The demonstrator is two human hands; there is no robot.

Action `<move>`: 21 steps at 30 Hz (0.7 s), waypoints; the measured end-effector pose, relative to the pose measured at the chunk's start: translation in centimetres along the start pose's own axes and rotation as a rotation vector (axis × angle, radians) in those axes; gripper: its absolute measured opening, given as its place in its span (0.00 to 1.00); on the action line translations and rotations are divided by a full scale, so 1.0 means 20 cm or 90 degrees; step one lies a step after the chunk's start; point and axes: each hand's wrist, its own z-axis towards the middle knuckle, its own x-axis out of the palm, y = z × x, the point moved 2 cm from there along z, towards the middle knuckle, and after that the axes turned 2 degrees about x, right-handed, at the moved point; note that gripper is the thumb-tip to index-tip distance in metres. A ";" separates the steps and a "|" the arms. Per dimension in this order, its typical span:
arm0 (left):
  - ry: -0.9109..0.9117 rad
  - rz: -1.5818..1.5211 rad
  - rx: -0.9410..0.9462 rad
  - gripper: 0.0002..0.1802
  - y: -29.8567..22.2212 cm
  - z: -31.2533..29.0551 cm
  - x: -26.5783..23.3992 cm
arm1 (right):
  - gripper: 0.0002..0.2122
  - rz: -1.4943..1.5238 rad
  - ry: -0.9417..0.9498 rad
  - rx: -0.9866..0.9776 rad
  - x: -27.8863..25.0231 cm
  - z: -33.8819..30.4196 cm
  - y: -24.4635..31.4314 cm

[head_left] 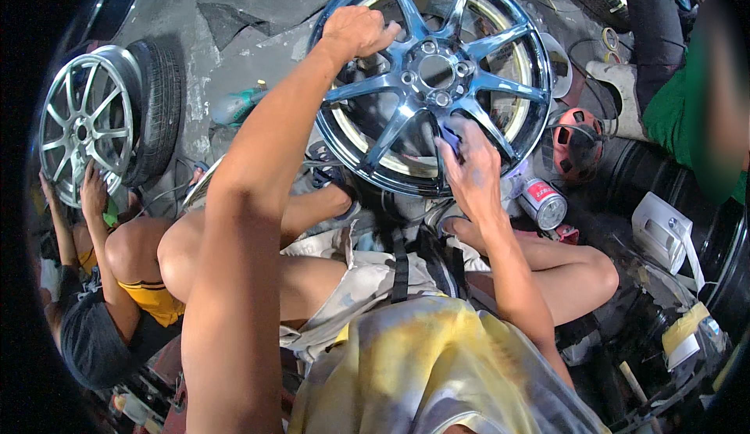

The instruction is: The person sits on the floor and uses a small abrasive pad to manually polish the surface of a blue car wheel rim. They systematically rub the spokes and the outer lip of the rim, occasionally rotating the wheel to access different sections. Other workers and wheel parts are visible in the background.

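Note:
A blue, glossy multi-spoke alloy wheel rim (pixel 383 82) lies in front of me, its hub and bolt holes facing up. My left hand (pixel 358 31) is closed over its upper left edge, with the fingers curled inward near a spoke. Lower on the wheel, my right hand (pixel 473 170) presses a small purple-blue piece (pixel 450 134) against the lower spokes. Whether that piece is cloth or a sanding pad I cannot tell, as the fingers partly cover it. A paler ring shows below the spokes.
To the left, another person's hands (pixel 92 190) touch a silver wheel rim (pixel 82 125) beside a tire (pixel 154 114). A teal power tool (pixel 236 107) lies nearby. On the right are a metal can (pixel 543 204), a red tool (pixel 578 141), a white container (pixel 661 232) and a person in green (pixel 680 110).

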 end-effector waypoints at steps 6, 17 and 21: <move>0.087 0.001 -0.073 0.37 -0.04 0.01 -0.06 | 0.09 -0.023 0.039 -0.123 0.17 0.22 -0.01; 0.066 -0.003 -0.081 0.39 -0.05 0.03 -0.03 | 0.10 -0.095 0.000 -0.235 0.28 0.28 -0.04; 0.047 -0.005 -0.079 0.39 -0.03 0.02 -0.03 | 0.13 -0.139 0.035 -0.214 0.23 0.20 -0.04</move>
